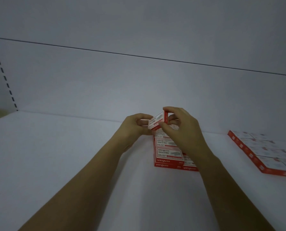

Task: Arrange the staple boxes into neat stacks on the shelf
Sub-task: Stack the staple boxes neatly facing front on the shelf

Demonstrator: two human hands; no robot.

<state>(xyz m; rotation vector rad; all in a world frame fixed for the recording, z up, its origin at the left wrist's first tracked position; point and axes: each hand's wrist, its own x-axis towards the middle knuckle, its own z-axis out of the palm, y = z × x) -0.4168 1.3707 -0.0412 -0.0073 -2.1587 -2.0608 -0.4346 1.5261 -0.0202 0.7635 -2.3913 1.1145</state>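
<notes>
A small red-and-white staple box (pixel 157 121) is held tilted in the air between both hands. My left hand (pixel 135 125) pinches its left end and my right hand (pixel 180 125) grips its right end from above. Directly below lies a row of stacked staple boxes (pixel 168 153) on the white shelf (pixel 72 155), two layers high at the front. My right wrist hides part of that row. At the right edge a flat block of several more staple boxes (pixel 265 152) lies on the shelf.
The shelf's white back panel (pixel 139 80) rises behind the boxes. A slotted upright (pixel 4 75) runs down the left side. Bare shelf surface stretches to the left and in front of the stacks.
</notes>
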